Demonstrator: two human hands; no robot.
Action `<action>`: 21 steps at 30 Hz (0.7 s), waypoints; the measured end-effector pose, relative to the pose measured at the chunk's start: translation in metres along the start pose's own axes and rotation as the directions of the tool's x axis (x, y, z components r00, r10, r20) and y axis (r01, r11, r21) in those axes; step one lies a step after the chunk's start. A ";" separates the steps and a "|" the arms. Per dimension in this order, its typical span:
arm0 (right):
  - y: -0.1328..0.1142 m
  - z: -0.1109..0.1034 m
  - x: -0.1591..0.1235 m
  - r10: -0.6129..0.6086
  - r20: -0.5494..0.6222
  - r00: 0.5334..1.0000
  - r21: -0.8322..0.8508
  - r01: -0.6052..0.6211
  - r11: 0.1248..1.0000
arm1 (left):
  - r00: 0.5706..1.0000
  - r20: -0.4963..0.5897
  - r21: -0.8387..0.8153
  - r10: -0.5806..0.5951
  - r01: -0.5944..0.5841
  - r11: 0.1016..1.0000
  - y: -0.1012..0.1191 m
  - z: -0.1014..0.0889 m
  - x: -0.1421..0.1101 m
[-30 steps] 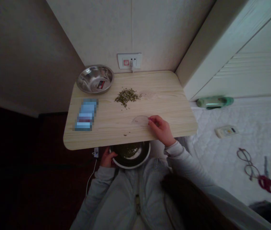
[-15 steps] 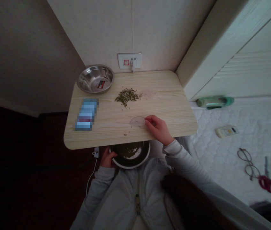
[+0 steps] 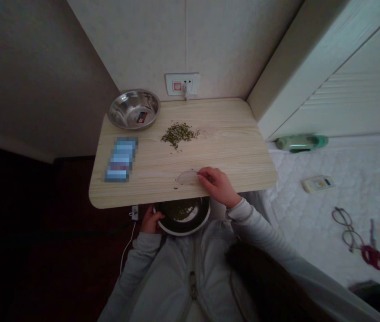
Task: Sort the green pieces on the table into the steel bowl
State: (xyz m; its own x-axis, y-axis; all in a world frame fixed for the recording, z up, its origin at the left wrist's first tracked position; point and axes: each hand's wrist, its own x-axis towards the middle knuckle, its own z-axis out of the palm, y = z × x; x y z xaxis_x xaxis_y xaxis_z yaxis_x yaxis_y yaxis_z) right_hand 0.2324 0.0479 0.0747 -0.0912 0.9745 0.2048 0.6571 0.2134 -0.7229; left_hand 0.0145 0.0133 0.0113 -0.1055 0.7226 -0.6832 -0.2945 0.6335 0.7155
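Observation:
My right hand (image 3: 217,184) pinches a thin, clear, rounded plastic piece (image 3: 187,177) just over the near part of the small wooden table (image 3: 243,152). A few dark grains lie on the tabletop by the piece's left end. Below the table's front edge, my left hand (image 3: 151,221) grips the left side of a metal bowl (image 3: 182,233), thumb over its rim. Small green grains (image 3: 180,208) that look like mung beans lie inside, partly hidden by the tabletop. Farther back on the table is a loose pile of the same green grains (image 3: 178,133).
A second steel bowl (image 3: 134,109) with a label stands at the table's back left, a phone (image 3: 121,159) before it. A plug sits in the wall socket (image 3: 182,84). On the white bedding at right lie a green bottle (image 3: 301,142), a remote (image 3: 318,184), glasses (image 3: 347,229) and red-handled scissors (image 3: 373,257).
My right hand has shifted a little left and toward the table's front edge, bringing the clear piece closer to the few stray grains. My left hand and the bowl have stayed put.

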 end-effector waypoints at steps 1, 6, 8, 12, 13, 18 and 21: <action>-0.001 0.000 0.000 -0.008 0.007 1.000 0.005 0.008 1.000 | 1.000 0.000 -0.007 0.003 -0.003 1.000 -0.001 -0.001 0.001; -0.006 0.004 -0.001 -0.038 0.038 0.999 0.005 0.037 0.999 | 1.000 0.015 -0.017 -0.003 0.003 1.000 -0.001 0.000 0.000; -0.007 0.005 -0.002 -0.041 0.049 0.998 0.001 0.041 0.999 | 1.000 0.004 -0.010 -0.011 0.011 1.000 0.002 0.002 -0.002; -0.008 0.006 -0.003 -0.046 0.071 0.996 0.007 0.045 0.999 | 1.000 0.001 -0.005 -0.009 0.009 1.000 0.005 0.005 -0.006; -0.008 0.006 -0.003 -0.046 0.070 0.997 0.011 0.045 0.999 | 1.000 0.004 -0.004 -0.004 0.004 1.000 0.006 0.005 -0.006; -0.009 0.005 -0.004 -0.037 0.066 0.997 0.017 0.036 0.999 | 1.000 0.014 -0.014 0.005 -0.005 1.000 0.002 0.002 -0.002; -0.011 0.007 -0.005 -0.046 0.085 0.995 0.016 0.045 0.999 | 0.999 0.036 -0.020 0.016 -0.015 1.000 -0.001 0.000 0.000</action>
State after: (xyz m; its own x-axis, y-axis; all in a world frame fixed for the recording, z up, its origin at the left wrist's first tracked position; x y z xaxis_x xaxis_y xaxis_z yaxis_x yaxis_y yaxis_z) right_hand 0.2207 0.0411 0.0773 -0.1846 0.9660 0.1813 0.6405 0.2581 -0.7233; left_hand 0.0150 0.0130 0.0104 -0.0760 0.7419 -0.6662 -0.3120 0.6169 0.7226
